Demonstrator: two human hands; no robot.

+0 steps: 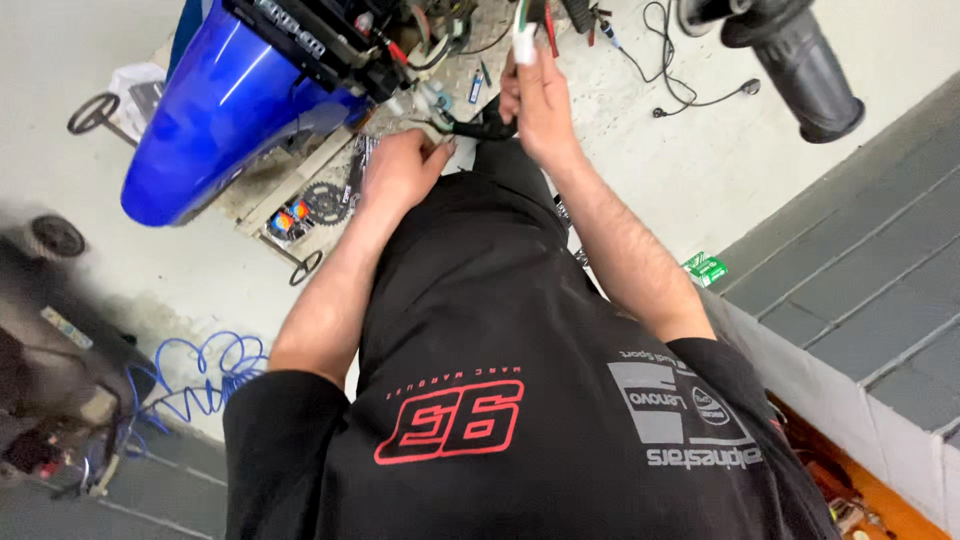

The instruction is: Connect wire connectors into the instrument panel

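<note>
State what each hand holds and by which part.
The right hand pinches a white connector on coloured wires, near its lower end. The left hand is closed near a black cable; whether it grips anything cannot be told.

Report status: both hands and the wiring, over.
Right hand pinching white connector with coloured wires. Left hand closed on black cable bundle. Blue fender close at left, not blocking.

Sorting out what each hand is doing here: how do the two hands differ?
The right hand is raised, pinching a white connector with coloured wires; the left hand sits lower, curled at a black cable. The right's fingers point up; the left's fold in. Both are bare.
</note>
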